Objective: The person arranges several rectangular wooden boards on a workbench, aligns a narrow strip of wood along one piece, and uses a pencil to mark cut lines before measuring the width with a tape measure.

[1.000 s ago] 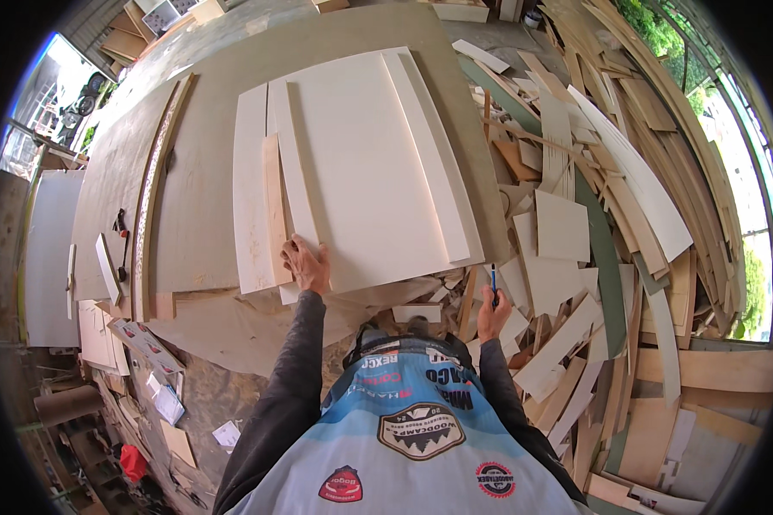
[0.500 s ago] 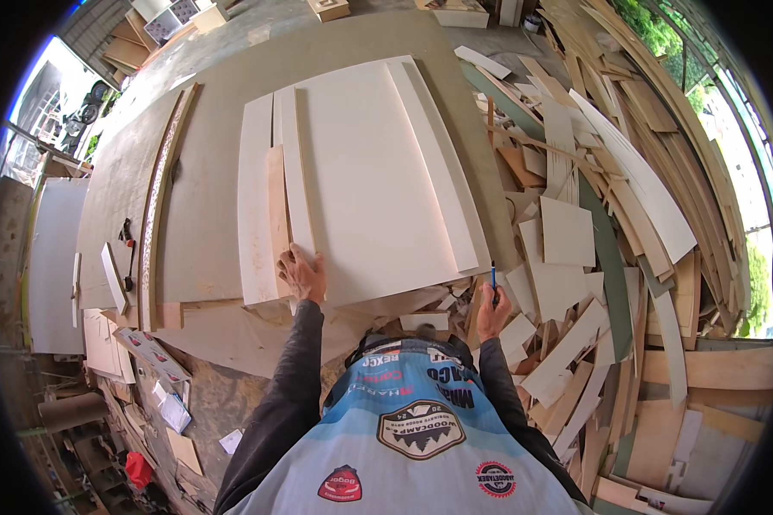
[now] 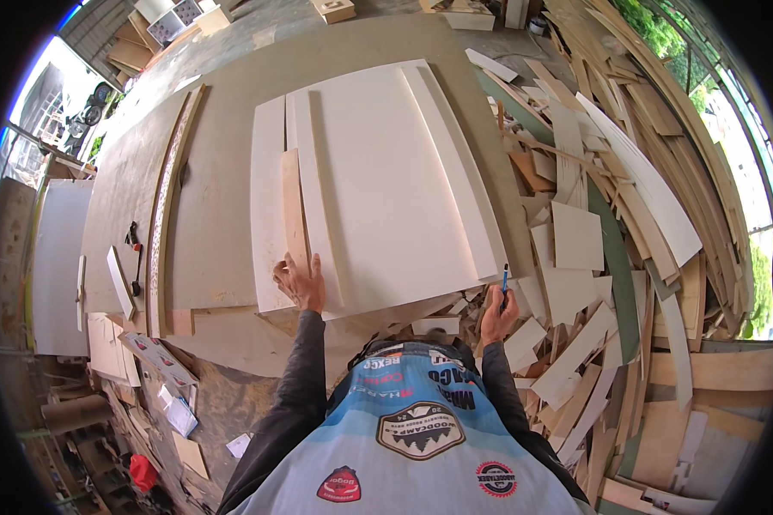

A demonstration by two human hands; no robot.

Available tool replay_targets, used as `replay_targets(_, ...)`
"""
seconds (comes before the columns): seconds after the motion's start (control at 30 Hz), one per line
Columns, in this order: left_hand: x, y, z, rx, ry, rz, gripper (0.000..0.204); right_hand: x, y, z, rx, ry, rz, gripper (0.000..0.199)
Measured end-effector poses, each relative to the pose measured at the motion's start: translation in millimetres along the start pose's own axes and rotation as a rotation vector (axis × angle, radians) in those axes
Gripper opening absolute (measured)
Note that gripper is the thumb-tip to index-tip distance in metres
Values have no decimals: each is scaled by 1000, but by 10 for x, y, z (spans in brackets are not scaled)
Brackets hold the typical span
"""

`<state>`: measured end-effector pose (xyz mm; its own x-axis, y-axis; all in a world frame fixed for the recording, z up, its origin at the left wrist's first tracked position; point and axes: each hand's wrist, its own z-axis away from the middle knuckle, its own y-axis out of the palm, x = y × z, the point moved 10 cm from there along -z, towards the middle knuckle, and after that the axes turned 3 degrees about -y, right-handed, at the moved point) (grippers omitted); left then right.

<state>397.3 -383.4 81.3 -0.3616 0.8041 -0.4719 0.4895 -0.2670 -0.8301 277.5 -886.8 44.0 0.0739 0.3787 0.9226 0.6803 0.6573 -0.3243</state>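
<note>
My left hand [image 3: 301, 284] rests at the near end of a narrow bare-wood strip [image 3: 293, 202], with thumb and fingers on either side of it. The strip lies lengthwise on a large white panel [image 3: 386, 189], beside a long white strip [image 3: 318, 180] with a pale edge. My right hand [image 3: 499, 316] is closed round a slim blue pen or pencil [image 3: 505, 276], dark end pointing up, close to the panel's near right corner. Along the panel's right side runs another white board [image 3: 455, 180]. Which part of the bare strip is under my palm is hidden.
Beneath the panel is a broad grey-brown worktop [image 3: 215, 189]. A long speckled-edge strip [image 3: 168, 206], a small white strip [image 3: 120, 283] and a dark-and-red tool [image 3: 135, 257] lie at left. Offcuts [image 3: 578, 236] pile up on the right. Papers [image 3: 177, 412] lie below left.
The view has shifted slightly, so the panel sits farther right in it. My left fingers have shifted and spread round the strip's near end. My right hand still holds the blue pen or pencil.
</note>
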Motion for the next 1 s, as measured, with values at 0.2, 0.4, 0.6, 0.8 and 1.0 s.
replay_targets(0.2,348,135,-111,251,-82,-4,64,656,337,61,93,-180,100,26)
replay_targets(0.4,502,220,-115,446,-467,344,59,910,954,186,289,-199,-12,21)
replay_targets(0.6,134,113,-153,282,-167,198,31,1337,1839,375,556,-275,-14,19)
replay_targets(0.8,229,99,-105,225,-107,241,25,1547,2700,734,738,-318,-6,22)
replay_targets(1.0,207,76,-124,349,-212,276,28,1335,3065,891,666,-349,183,33)
